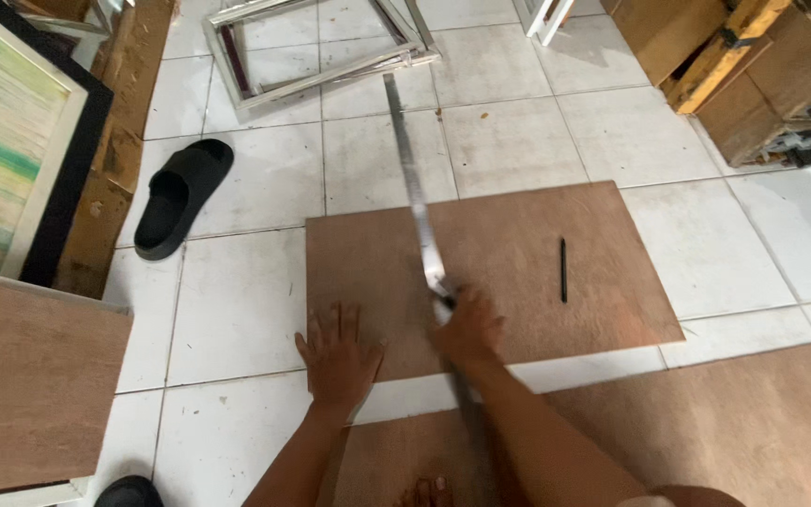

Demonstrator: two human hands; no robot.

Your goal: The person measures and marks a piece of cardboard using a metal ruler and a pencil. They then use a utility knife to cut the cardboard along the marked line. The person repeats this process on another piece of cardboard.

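Nearest the camera there's a bigger brown sheet of board (725,422) lying on the floor, and a few toes (427,490) peek in at the bottom edge. Both forearms reach out from there. The left hand (338,355) is flat, fingers spread, pressing down on the near left corner of a plywood sheet (518,253) that lies on the white tiled floor (237,310). The right hand (468,326) is closed around the near end of a long metal straightedge (412,178), near the plywood's front edge; it's a bit blurred, so I can't tell the exact grip beyond the fingers being curled on it. The straightedge runs away from the hands across the plywood, a little left of its middle, and carries on past the far edge over the tiles.

A thin black pen (563,269) lies on the plywood to the right of the straightedge, well apart from both hands.

Off to the left there's another brown board (30,385), a black slide sandal (180,195) on the tiles, and a framed picture (7,131) with green and yellow streaks. Farther back a bare metal frame (312,52) lies on the floor, close to the straightedge's far tip. Top right corner has stacked brown boards (753,94).
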